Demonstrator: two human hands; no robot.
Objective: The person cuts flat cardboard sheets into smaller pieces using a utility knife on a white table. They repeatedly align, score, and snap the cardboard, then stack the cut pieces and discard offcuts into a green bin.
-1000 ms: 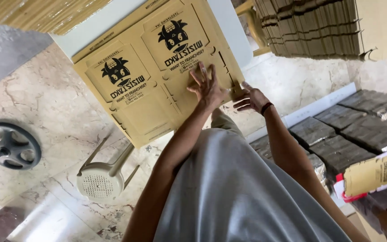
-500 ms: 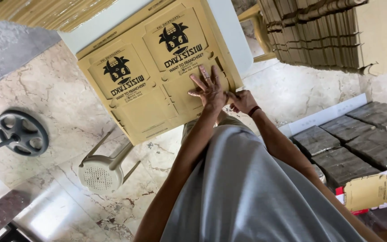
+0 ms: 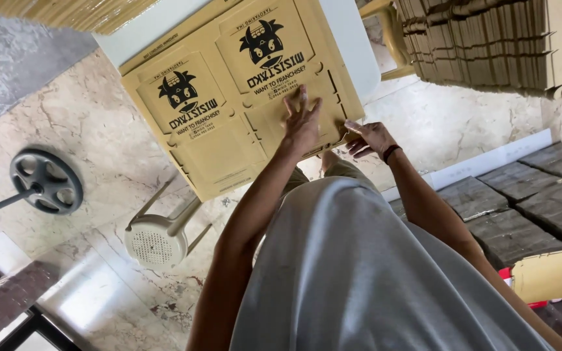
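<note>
A flat, die-cut tan cardboard sheet (image 3: pixel 229 140) with two black printed emblems lies on a white table (image 3: pixel 349 39). My left hand (image 3: pixel 304 120) presses flat on the sheet near its near right corner, fingers spread. My right hand (image 3: pixel 369 138), with a dark band on its wrist, pinches that corner's edge just beside the left hand. My grey shirt fills the lower middle of the view.
Tall stacks of folded cardboard (image 3: pixel 482 42) stand at the upper right, and more cardboard (image 3: pixel 73 12) at the upper left. A white plastic stool (image 3: pixel 157 239) and a barbell weight plate (image 3: pixel 47 182) are on the marble floor. Dark flat stacks (image 3: pixel 521 201) and another printed sheet (image 3: pixel 554 273) lie on the right.
The view has shifted a little. My right hand has drawn slightly away from my left and now grips the sheet's corner edge. My left hand stays pressed on the sheet.
</note>
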